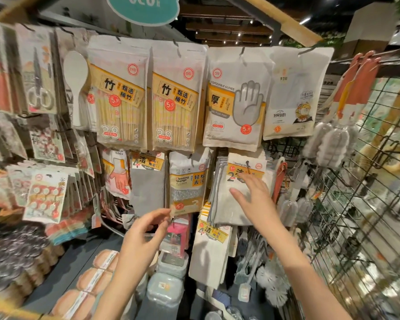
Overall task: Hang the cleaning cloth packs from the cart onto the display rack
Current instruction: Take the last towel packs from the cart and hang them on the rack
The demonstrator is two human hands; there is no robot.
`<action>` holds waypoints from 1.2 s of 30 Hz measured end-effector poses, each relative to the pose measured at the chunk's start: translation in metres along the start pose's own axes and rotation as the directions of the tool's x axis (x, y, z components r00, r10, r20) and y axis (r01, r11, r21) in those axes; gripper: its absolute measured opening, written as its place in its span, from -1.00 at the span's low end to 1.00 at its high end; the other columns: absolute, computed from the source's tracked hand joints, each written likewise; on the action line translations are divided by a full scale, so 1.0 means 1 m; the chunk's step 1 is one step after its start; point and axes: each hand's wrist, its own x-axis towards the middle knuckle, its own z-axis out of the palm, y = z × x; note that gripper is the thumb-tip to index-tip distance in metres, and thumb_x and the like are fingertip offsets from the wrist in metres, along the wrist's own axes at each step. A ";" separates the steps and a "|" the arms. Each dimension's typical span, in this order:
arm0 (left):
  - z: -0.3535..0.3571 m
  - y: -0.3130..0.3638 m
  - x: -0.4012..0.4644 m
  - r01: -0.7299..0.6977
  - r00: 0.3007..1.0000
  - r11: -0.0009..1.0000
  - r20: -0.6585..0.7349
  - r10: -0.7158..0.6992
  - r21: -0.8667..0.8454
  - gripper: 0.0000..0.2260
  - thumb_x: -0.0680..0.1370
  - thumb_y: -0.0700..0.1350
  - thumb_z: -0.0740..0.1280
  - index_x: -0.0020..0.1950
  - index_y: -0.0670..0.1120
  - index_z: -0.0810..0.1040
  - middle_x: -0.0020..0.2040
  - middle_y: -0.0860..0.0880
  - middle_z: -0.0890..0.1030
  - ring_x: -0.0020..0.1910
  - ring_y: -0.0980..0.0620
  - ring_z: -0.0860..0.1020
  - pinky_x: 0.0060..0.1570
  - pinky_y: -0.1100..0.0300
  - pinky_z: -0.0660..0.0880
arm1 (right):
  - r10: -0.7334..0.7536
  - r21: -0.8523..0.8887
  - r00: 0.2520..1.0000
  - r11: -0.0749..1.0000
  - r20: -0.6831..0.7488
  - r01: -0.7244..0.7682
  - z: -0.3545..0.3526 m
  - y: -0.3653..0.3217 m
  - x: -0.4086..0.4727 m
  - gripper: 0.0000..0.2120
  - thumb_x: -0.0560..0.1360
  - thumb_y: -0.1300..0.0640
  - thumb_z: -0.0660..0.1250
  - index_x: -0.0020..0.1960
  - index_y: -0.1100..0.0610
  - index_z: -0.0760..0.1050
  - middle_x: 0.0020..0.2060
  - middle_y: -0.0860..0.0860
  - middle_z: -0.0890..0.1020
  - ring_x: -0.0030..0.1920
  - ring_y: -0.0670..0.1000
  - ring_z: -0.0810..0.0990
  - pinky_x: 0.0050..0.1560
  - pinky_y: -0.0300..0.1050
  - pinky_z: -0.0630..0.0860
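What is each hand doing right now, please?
Left hand: fingers pinching the sponge pack's bottom corner.
Right hand: open, fingers spread against the cloth packs.

Dark ceiling [229,24] w/ spotlights, wooden beam [286,24]

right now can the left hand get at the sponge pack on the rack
Probably yes: the left hand is just under the sponge pack, fingertips at its bottom corner, with nothing between them.
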 end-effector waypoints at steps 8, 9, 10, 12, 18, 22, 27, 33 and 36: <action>-0.028 0.021 -0.065 0.051 0.983 0.980 -0.185 -0.015 0.192 -0.67 0.57 -0.14 0.31 0.18 0.30 0.45 0.16 0.38 0.45 0.21 0.48 0.31 0.14 0.40 0.28 | -0.264 0.233 0.951 0.947 0.162 0.223 0.003 -0.062 -0.048 -0.52 0.53 -0.11 0.23 0.41 -0.03 0.32 0.36 -0.17 0.35 0.39 -0.23 0.16 0.41 -0.26 0.04; -0.032 0.025 -0.076 0.067 0.974 0.973 -0.228 -0.015 0.221 -0.66 0.57 -0.12 0.30 0.17 0.33 0.41 0.16 0.41 0.43 0.19 0.52 0.28 0.12 0.45 0.25 | -0.300 0.255 0.936 0.934 0.186 0.248 0.005 -0.069 -0.053 -0.51 0.53 -0.11 0.23 0.42 -0.03 0.30 0.35 -0.20 0.32 0.39 -0.25 0.13 0.43 -0.23 0.03; -0.036 0.029 -0.090 0.095 0.961 0.966 -0.276 -0.026 0.242 -0.65 0.58 -0.11 0.30 0.18 0.35 0.39 0.17 0.41 0.41 0.19 0.51 0.28 0.11 0.47 0.23 | -0.334 0.276 0.918 0.922 0.216 0.271 0.007 -0.078 -0.058 -0.51 0.53 -0.11 0.23 0.43 -0.05 0.29 0.33 -0.24 0.29 0.38 -0.26 0.11 0.43 -0.22 0.01; -0.041 0.037 -0.118 0.158 0.928 0.953 -0.369 -0.054 0.258 -0.66 0.58 -0.10 0.29 0.20 0.34 0.37 0.19 0.41 0.38 0.21 0.43 0.29 0.16 0.41 0.22 | -0.396 0.327 0.877 0.895 0.271 0.303 0.009 -0.092 -0.073 -0.50 0.53 -0.14 0.22 0.43 -0.07 0.27 0.29 -0.31 0.23 0.40 -0.26 0.08 0.40 -0.25 -0.03; -0.053 0.066 -0.233 0.348 0.793 0.885 -0.600 -0.102 0.310 -0.68 0.58 -0.11 0.29 0.30 0.17 0.43 0.22 0.28 0.43 0.26 0.34 0.29 0.25 0.32 0.21 | -0.607 0.523 0.685 0.767 0.403 0.372 0.028 -0.132 -0.146 -0.40 0.43 -0.28 0.11 0.43 -0.11 0.25 0.29 -0.32 0.23 0.35 -0.35 0.04 0.40 -0.25 -0.01; -0.080 0.091 -0.333 0.497 0.637 0.803 -0.767 -0.080 0.329 -0.65 0.56 -0.18 0.33 0.25 0.18 0.43 0.18 0.30 0.44 0.21 0.35 0.30 0.21 0.47 0.17 | -0.720 0.650 0.497 0.676 0.483 0.348 0.047 -0.190 -0.218 -0.42 0.46 -0.24 0.15 0.43 -0.06 0.27 0.40 -0.18 0.28 0.43 -0.22 0.09 0.42 -0.17 0.03; -0.118 0.122 -0.448 0.656 0.379 0.717 -0.924 -0.044 0.235 -0.66 0.57 -0.14 0.32 0.26 0.21 0.42 0.18 0.34 0.41 0.20 0.37 0.30 0.23 0.38 0.19 | -0.878 0.795 0.228 0.478 0.421 0.374 0.052 -0.288 -0.321 -0.45 0.49 -0.19 0.19 0.42 0.00 0.29 0.42 -0.09 0.32 0.46 -0.10 0.15 0.47 -0.11 0.06; -0.155 0.153 -0.567 0.742 0.111 0.659 -0.992 0.056 0.121 -0.62 0.56 -0.15 0.34 0.23 0.26 0.39 0.16 0.43 0.36 0.15 0.53 0.29 0.13 0.65 0.09 | -0.955 0.920 -0.077 0.250 0.285 0.303 0.042 -0.383 -0.451 -0.38 0.43 -0.29 0.11 0.43 -0.06 0.27 0.39 -0.19 0.32 0.46 -0.19 0.08 0.49 0.06 0.05; -0.179 0.168 -0.629 0.786 0.028 0.613 -0.994 0.106 0.087 -0.61 0.55 -0.17 0.36 0.24 0.23 0.39 0.15 0.40 0.37 0.15 0.61 0.24 0.12 0.66 0.10 | -0.955 0.946 -0.189 0.173 0.230 0.276 0.036 -0.425 -0.520 -0.37 0.43 -0.27 0.11 0.42 -0.02 0.28 0.39 -0.12 0.35 0.46 -0.14 0.11 0.48 0.09 0.08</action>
